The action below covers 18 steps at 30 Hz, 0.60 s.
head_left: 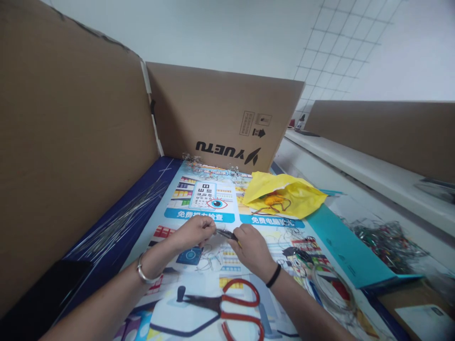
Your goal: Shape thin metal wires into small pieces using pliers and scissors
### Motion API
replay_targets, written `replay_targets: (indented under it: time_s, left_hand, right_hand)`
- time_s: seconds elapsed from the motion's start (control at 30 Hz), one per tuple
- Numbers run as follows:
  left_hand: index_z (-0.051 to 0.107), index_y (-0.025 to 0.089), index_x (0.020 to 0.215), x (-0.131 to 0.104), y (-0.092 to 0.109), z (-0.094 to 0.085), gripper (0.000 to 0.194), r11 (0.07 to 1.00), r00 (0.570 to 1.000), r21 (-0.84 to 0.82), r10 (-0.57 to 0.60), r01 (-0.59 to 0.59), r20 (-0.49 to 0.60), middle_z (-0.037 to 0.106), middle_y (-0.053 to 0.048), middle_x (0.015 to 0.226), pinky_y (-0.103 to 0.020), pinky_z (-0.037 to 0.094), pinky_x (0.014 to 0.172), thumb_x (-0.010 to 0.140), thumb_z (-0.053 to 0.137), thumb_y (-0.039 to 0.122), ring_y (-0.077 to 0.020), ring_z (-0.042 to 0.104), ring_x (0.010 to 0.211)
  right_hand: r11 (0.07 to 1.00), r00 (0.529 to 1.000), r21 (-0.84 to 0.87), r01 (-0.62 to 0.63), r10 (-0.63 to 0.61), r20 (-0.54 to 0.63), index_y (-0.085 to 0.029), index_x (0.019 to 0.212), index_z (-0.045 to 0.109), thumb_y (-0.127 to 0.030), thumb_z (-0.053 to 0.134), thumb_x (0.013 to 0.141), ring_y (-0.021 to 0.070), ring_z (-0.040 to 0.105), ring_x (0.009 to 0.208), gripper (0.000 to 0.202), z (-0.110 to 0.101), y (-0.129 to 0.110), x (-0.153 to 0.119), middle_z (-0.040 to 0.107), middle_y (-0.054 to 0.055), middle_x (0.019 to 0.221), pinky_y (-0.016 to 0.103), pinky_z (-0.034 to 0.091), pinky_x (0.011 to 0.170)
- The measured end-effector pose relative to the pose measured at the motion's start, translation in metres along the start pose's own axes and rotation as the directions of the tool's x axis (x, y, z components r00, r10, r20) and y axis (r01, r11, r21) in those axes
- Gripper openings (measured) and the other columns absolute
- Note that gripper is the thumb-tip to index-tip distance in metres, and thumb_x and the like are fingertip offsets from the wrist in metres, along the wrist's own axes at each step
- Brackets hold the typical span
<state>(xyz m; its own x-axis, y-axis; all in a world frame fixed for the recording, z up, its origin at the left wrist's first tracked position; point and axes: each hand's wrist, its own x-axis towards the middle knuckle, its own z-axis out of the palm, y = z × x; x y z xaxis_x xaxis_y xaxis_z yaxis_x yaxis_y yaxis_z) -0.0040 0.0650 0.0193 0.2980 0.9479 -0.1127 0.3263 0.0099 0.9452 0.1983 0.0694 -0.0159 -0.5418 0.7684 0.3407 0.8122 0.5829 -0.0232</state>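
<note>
My right hand (253, 247) is closed round a small pair of pliers (226, 233), whose dark jaws point left. My left hand (196, 232), with a metal bangle on the wrist, is pinched at the tip of those jaws. What sits between its fingers is too small to make out. Below both hands lies a pair of scissors (219, 303) with red handles and dark blades. Loose bent wires (210, 260) are scattered on the printed sheet just under my hands.
A yellow bag (284, 192) lies open with orange thread in it. Long straight wires (117, 220) run along the left. Coiled wire (334, 289) and a tangled wire heap (387, 244) are on the right. Cardboard walls (220, 113) stand at the back and left.
</note>
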Motion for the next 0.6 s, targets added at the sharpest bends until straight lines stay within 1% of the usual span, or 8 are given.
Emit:
replay_targets:
  time_s: [0.17,0.33,0.43,0.6]
  left_hand:
    - [0.049,0.017,0.064,-0.0003,-0.0007,-0.0005,0.010,0.997,1.000,0.070,0.027,-0.027,0.000,0.040,0.008,0.042,-0.018,0.031,0.038,0.069,0.045,0.025,-0.0072,0.039,0.036]
    - [0.048,0.018,0.062,-0.0015,0.0014,-0.0007,0.010,0.990,0.999,0.134,0.042,-0.044,0.017,0.041,0.008,0.044,-0.018,0.030,0.039,0.069,0.044,0.024,-0.0075,0.041,0.037]
    - [0.048,0.018,0.061,-0.0025,0.0037,-0.0005,0.010,0.990,0.999,0.137,0.041,-0.044,0.025,0.041,0.008,0.043,-0.018,0.031,0.038,0.069,0.043,0.023,-0.0077,0.040,0.037]
    - [0.049,0.018,0.064,-0.0024,0.0030,0.0006,0.010,0.995,1.000,0.097,0.018,-0.020,0.014,0.039,0.008,0.042,-0.018,0.030,0.037,0.069,0.043,0.023,-0.0074,0.038,0.034]
  right_hand:
    - [0.998,0.998,-0.065,-0.017,0.014,-0.054,-0.019,0.078,0.053,-0.037,0.047,0.086,0.0178,0.043,0.080,0.021,-0.0026,-0.0020,-0.0003,0.052,0.004,0.080,0.028,0.029,0.069]
    - [0.996,0.999,-0.086,0.000,-0.005,-0.048,-0.019,0.078,0.053,-0.037,0.051,0.085,0.0183,0.043,0.080,0.019,-0.0027,-0.0023,-0.0002,0.052,0.004,0.080,0.028,0.028,0.069]
    - [0.994,0.999,-0.107,0.012,-0.016,-0.041,-0.019,0.077,0.053,-0.037,0.051,0.084,0.0184,0.043,0.079,0.019,-0.0027,-0.0011,0.0005,0.052,0.004,0.079,0.029,0.027,0.068]
    - [0.989,0.999,-0.148,0.024,-0.027,-0.020,-0.020,0.078,0.054,-0.038,0.054,0.083,0.0183,0.044,0.078,0.018,-0.0037,0.0001,0.0016,0.052,0.004,0.079,0.029,0.027,0.066]
